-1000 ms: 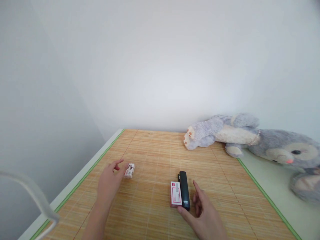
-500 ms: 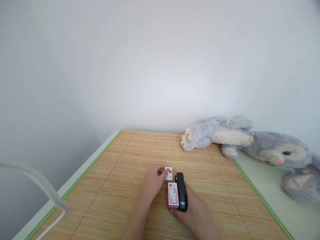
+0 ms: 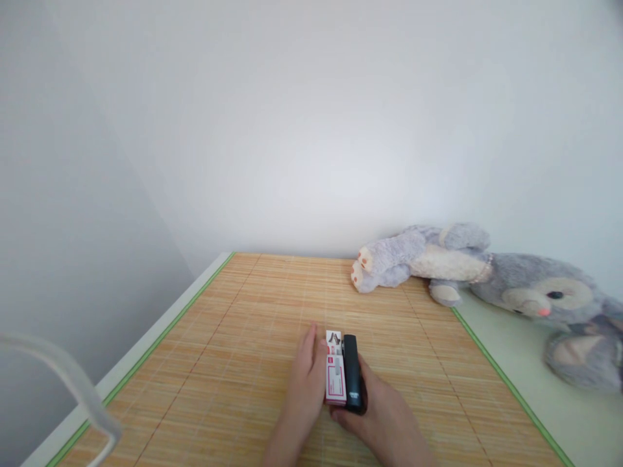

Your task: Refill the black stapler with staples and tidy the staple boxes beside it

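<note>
A black stapler [image 3: 352, 373] lies lengthwise on the bamboo mat, with a white and pink box [image 3: 335, 383] close along its left side. Beyond that box is a smaller white box [image 3: 333, 341] with a dark picture printed on top. My left hand [image 3: 307, 370] rests along the left side of both boxes, fingers stretched forward and holding nothing. Around the near right side of the stapler curls my right hand [image 3: 387, 415], its thumb at the near end of the box. The other fingers of my right hand are mostly hidden.
The bamboo mat [image 3: 233, 363] has a green border and covers much of the table. A grey plush toy [image 3: 448, 266] lies on its side at the back right, against the wall [image 3: 311, 130]. A blurred white cable or bar [image 3: 73, 383] crosses the lower left.
The smaller box now sits in line with the larger box, slightly nearer and further right. My left hand has let go of it and moved to the boxes' left side. My right hand stays put.
</note>
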Demonstrator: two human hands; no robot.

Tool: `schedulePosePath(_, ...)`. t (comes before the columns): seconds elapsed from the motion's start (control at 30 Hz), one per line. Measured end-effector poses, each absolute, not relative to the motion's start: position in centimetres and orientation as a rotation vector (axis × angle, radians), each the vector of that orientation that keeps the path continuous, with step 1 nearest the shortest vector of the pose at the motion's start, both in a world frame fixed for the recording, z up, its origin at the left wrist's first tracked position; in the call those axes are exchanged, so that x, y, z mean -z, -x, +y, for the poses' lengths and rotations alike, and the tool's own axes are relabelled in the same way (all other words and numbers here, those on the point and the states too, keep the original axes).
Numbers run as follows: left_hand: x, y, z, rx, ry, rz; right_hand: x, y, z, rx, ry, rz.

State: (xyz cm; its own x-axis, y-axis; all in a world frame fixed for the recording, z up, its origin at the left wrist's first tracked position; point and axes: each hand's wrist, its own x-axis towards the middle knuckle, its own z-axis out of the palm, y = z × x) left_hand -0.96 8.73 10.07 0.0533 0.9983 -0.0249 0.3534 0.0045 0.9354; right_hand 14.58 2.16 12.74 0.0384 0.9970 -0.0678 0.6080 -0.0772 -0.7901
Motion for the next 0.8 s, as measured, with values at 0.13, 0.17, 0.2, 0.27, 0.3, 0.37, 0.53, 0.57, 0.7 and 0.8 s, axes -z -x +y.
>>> schedulePosePath(0.13, -8.0, -2.4, 6.5, -0.937, -1.374, 1.314, -12.6, -15.0, 2.3, -0.864, 1.754, -1.636)
schedulePosePath(0.17, -7.7, -3.3, 6.3, -0.931, -1.377, 1.316, -12.6, -15.5, 2.3, -0.853, 1.743, -1.645)
schedulePosePath(0.2, -7.5, -4.2, 6.1, -0.916, -1.374, 1.312, -12.7, -16.2, 2.3, -0.845, 1.732, -1.658)
schedulePosePath(0.27, -7.5, -6.4, 6.0, -0.877, -1.361, 1.281, -12.8, -18.2, 2.2, -0.823, 1.722, -1.681)
schedulePosePath(0.3, -7.7, -7.6, 6.0, -0.865, -1.357, 1.261, -13.0, -19.4, 2.1, -0.809, 1.727, -1.684)
schedulePosePath(0.37, -8.0, -10.4, 6.0, -0.851, -1.343, 1.222, -13.3, -22.1, 1.9, -0.781, 1.747, -1.684)
schedulePosePath(0.53, -8.3, -17.7, 6.0, -0.839, -1.277, 1.112, -13.7, -28.8, 1.0, -0.723, 1.811, -1.688)
schedulePosePath(0.57, -8.2, -18.9, 6.0, -0.840, -1.257, 1.087, -13.6, -30.0, 0.8, -0.713, 1.830, -1.688)
schedulePosePath(0.7, -7.7, -20.8, 6.1, -0.814, -1.214, 0.988, -13.0, -33.1, 0.1, -0.679, 1.922, -1.668)
schedulePosePath(0.8, -8.0, -18.5, 6.4, -0.817, -1.306, 0.955, -12.8, -34.1, -0.2, -0.743, 1.917, -1.653)
